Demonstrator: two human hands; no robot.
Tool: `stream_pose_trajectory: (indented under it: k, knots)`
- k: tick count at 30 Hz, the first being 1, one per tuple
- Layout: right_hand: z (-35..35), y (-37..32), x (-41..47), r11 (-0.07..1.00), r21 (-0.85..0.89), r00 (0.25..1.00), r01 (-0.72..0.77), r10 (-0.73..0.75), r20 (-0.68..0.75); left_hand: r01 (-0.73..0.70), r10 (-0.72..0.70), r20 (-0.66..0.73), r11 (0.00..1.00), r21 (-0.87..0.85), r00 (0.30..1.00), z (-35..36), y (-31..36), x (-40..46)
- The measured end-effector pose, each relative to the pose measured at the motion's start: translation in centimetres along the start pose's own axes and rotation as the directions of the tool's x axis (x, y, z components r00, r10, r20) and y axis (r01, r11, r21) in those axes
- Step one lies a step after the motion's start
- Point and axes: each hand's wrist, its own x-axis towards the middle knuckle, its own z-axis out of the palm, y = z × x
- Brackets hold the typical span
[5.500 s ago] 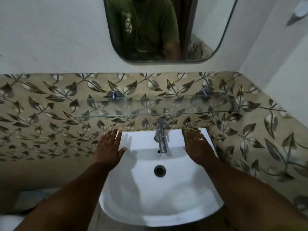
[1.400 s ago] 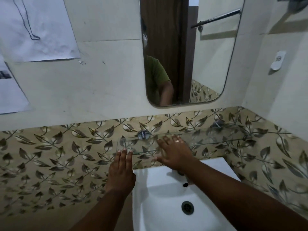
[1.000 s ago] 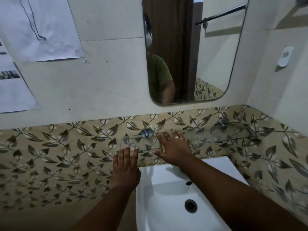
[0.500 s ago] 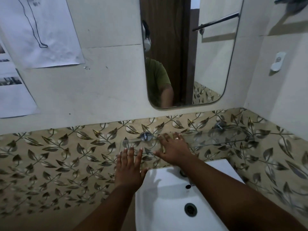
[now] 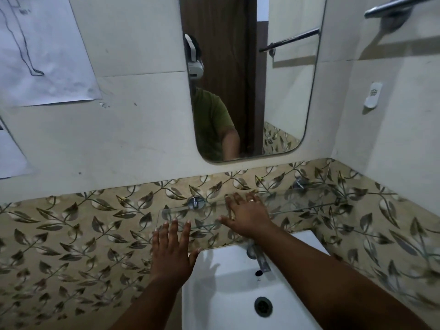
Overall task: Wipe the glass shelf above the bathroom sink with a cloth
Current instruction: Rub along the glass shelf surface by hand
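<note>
A clear glass shelf (image 5: 300, 204) runs along the leaf-patterned tile wall above the white sink (image 5: 228, 282), held by two round metal brackets (image 5: 195, 202). My right hand (image 5: 247, 216) lies flat, palm down, on the middle of the shelf with fingers spread and a ring on one finger. My left hand (image 5: 172, 252) hovers open, fingers apart, just below the shelf's left front edge, fingertips near the glass. I see no cloth in either hand or anywhere in view.
A metal tap (image 5: 258, 257) stands under my right forearm, with the sink drain (image 5: 262, 306) below. A mirror (image 5: 247, 79) hangs above the shelf. Paper sheets (image 5: 40, 51) hang on the left wall; a towel bar (image 5: 400, 4) and a white hook (image 5: 372, 95) are on the right wall.
Both hands rose from the sink rim; the right hand settled flat on the shelf. In the last second the left hand lifted slightly toward the shelf's front edge. The view shifted a little.
</note>
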Motion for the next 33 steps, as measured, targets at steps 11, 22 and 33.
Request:
stream_pose_trajectory:
  k: [11,22,33]
  knots:
    - [0.0,7.3,-3.4,0.994,-0.056,0.995,0.096,-0.097,-0.018,-0.032,0.032,0.001,0.999,-0.018,0.999,-0.2,-0.3,0.0]
    - [0.1,5.1,-2.3,0.989,-0.032,0.989,0.142,-0.144,-0.043,0.030,-0.031,-0.008,0.998,-0.054,0.999,-0.5,0.5,0.1]
    - [-0.8,10.9,-2.2,0.999,-0.005,0.999,-0.046,0.046,-0.009,0.064,-0.062,0.040,0.997,-0.047,0.997,-0.8,1.3,-0.1]
